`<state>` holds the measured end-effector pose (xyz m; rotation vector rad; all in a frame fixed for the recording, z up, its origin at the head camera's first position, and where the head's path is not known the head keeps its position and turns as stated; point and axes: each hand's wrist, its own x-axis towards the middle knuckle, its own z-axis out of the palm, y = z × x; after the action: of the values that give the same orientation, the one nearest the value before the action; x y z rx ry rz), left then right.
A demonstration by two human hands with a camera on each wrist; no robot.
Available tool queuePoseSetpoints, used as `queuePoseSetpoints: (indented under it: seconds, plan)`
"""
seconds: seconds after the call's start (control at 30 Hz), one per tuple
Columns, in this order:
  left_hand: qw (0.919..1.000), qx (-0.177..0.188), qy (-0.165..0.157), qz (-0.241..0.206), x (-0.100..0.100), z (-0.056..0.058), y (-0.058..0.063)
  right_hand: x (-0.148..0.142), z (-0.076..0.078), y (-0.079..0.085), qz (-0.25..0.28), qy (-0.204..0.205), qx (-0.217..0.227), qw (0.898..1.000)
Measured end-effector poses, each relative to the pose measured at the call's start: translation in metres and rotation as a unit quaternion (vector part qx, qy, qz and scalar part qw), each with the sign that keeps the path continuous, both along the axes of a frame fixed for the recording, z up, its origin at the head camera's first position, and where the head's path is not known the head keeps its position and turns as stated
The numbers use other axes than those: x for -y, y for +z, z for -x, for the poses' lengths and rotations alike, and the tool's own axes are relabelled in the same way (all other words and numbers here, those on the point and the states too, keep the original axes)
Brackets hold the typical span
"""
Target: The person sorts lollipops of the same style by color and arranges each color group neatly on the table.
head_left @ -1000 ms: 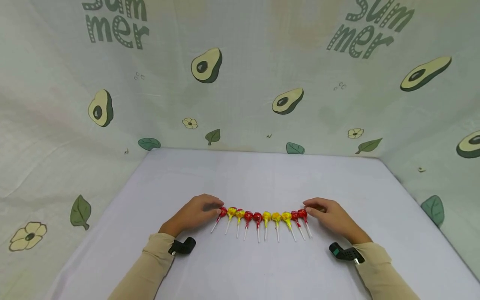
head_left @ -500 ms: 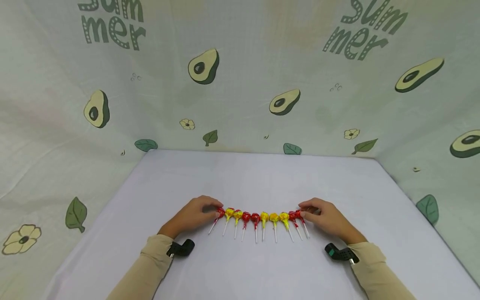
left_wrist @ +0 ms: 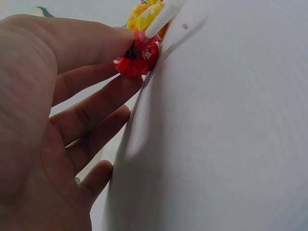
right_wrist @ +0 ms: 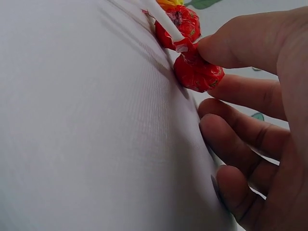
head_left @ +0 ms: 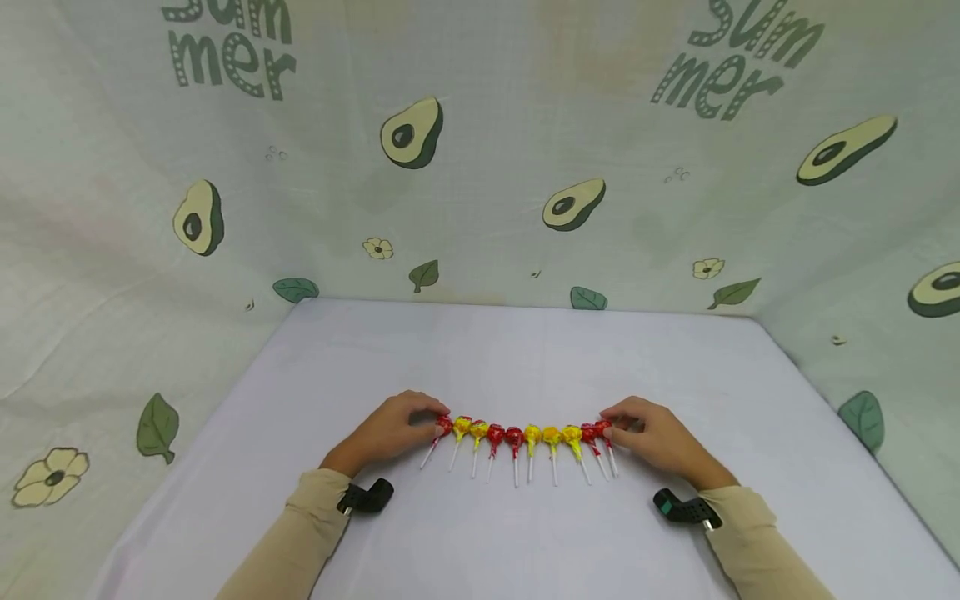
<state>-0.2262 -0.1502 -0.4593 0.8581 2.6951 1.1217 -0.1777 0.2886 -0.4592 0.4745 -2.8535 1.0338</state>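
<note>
A row of several wrapped lollipops, red and yellow, lies on the white table in a shallow arc, heads away from me and white sticks toward me. At its left end my left hand pinches the head of a red lollipop between thumb and fingers; a yellow lollipop sits just beyond. My right hand pinches the red lollipop at the right end, thumb on its wrapper, with another red lollipop right beside it. Between the hands, yellow lollipops and red lollipops form the middle.
The white table stretches out around the row. Behind and at the sides hangs a pale cloth printed with avocados, leaves and lettering. Black wrist cameras are strapped near both beige sleeves.
My right hand has moved slightly left and closed its thumb and fingers on the end red lollipop. The left hand stays at its lollipop. The head view shifts slightly.
</note>
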Motion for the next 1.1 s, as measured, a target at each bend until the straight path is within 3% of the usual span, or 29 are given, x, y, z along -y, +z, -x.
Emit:
queuePoseSetpoints:
  seconds: [0.37, 0.77, 1.1]
  plan:
    - [1.0, -0.003, -0.008, 0.0, -0.0015, -0.0006, 0.0031, -0.0044, 0.0006, -0.0019, -0.004, 0.022, -0.011, 1.0]
    - [0.9996, 0.02, -0.019, 0.003, 0.002, -0.0019, -0.0022, -0.0081, 0.0018, -0.0019, 0.034, -0.018, 0.061, 0.997]
    - [0.9995, 0.031, -0.006, 0.005, 0.0027, -0.0019, -0.0019, -0.0079, 0.001, -0.0006, 0.052, -0.029, 0.073, 0.996]
